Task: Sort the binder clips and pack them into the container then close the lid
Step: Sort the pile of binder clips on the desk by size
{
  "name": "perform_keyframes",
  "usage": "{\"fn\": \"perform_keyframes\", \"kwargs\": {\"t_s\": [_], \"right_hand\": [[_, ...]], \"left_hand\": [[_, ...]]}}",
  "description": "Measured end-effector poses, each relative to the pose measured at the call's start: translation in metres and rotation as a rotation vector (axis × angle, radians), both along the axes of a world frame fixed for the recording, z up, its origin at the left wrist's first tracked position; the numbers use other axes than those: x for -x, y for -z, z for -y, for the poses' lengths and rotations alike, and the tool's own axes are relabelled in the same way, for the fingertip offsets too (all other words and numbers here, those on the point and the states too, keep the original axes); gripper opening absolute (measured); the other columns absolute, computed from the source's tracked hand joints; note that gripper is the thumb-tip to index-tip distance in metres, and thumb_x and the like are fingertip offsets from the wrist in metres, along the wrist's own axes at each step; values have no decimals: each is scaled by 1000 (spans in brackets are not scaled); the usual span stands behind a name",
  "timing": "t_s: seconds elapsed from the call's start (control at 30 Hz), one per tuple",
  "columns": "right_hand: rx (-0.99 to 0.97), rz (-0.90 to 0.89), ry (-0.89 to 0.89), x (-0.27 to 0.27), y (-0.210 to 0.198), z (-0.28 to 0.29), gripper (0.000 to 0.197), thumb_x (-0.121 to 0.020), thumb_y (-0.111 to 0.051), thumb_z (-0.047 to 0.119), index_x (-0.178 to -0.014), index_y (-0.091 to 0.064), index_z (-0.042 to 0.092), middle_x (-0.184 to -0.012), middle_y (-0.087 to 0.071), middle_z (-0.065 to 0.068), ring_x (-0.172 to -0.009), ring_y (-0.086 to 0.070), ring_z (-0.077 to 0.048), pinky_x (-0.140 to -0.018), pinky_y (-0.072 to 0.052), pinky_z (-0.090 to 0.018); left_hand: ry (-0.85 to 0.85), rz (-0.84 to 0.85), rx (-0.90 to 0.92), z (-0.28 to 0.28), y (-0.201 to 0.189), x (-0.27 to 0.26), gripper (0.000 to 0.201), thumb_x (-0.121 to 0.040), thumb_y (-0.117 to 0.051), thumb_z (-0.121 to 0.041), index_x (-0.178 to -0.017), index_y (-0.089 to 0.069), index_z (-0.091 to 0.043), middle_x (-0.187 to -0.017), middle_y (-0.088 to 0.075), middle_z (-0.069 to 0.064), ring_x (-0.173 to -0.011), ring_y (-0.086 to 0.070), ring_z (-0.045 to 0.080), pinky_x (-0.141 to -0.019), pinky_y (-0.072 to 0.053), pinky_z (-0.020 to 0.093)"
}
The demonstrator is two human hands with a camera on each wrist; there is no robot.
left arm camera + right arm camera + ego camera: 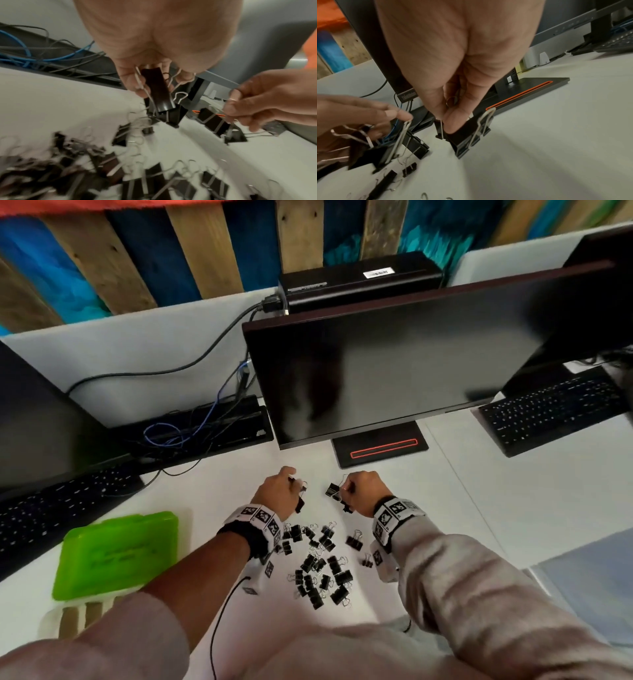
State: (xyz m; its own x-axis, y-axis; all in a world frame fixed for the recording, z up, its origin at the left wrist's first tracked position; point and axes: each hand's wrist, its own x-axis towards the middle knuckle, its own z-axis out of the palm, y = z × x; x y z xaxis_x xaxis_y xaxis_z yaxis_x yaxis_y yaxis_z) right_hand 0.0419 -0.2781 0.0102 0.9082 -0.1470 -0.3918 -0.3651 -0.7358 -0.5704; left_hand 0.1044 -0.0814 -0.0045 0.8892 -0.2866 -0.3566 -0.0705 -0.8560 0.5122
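A pile of black binder clips [320, 568] lies on the white desk between my forearms. Beyond the pile, my left hand [279, 491] grips large black clips [157, 89] by body and wire handles, more clips dangling below. My right hand [359, 491] pinches the wire handles of large clips [471, 134] whose lower edges are at the desk; in the head view these clips [332, 490] show left of its fingers. The green lidded container [116, 556] lies shut at the left, away from both hands.
A dark monitor [411, 364] on its stand base [380, 448] rises just beyond the hands. Keyboards sit at far left [51, 508] and far right [555, 412]. Tangled cables [191, 429] lie behind left. A wrist-camera cable [222, 611] trails near my body.
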Motion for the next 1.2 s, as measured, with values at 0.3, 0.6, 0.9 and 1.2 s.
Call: {"fn": "perform_keyframes", "kwargs": {"t_s": [0.3,0.6,0.9,1.2], "right_hand": [[-39,-2,62,6,2,30,11,-84,-57,18,-78,-65,12,-79,-71,-9,-72,-67,-23,-69,-55,-30],[-76,-61,174,19,16,83,7,-86,-53,17,-80,-54,20,-87,-71,-14,-76,-69,-28,-73,-58,-37],[393,68,68,2,16,73,33,-91,-51,28,-120,-47,13,-125,-45,-8,-113,-51,-30,-86,-47,-43],[138,116,-111,6,15,45,23,-87,-55,21,-110,-58,15,-113,-60,-8,-106,-57,-26,-91,-49,-38]], "left_hand": [[186,-10,256,76,5,15,29,-99,-35,-31,-116,-53,-16,-118,-54,4,-110,-51,20,-95,-37,27],[400,-70,302,106,17,25,53,-86,-38,6,-131,-43,-21,-138,-39,-7,-117,-52,16,-102,-39,24],[36,204,-152,36,26,-12,43,-79,-63,-12,-120,-54,-23,-136,-41,4,-124,-40,26,-96,-44,41],[-14,86,194,26,17,-5,6,-82,-67,-8,-88,-69,-9,-91,-58,4,-83,-61,22,-72,-46,21]]}}
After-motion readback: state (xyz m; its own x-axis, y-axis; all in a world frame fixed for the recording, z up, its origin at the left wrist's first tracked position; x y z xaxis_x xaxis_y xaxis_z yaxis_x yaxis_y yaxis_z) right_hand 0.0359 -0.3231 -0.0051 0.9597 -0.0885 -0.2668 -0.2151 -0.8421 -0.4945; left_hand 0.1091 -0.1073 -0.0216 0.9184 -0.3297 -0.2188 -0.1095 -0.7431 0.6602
